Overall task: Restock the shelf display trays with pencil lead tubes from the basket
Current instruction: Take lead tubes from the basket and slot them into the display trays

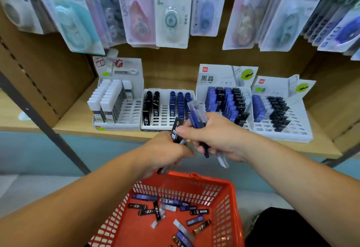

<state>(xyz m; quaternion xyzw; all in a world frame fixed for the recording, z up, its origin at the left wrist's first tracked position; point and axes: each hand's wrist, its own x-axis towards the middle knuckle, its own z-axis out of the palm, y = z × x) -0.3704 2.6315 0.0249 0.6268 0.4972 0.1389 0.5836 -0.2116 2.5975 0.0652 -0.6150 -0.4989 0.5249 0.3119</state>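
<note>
A wooden shop shelf (78, 124) runs beyond the hands, carrying display trays. The left hand (165, 151) grips a black lead tube (176, 132); the right hand (218, 137) clutches a bundle of blue tubes (196, 113). It seems best to sort by colour, then slot each upright into the half-filled tray (165, 118) just ahead. More tubes lie in the red basket (194, 188) below.

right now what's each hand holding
Left hand: grips a black plastic lead tube.
Right hand: grips several blue plastic lead tubes.
</note>
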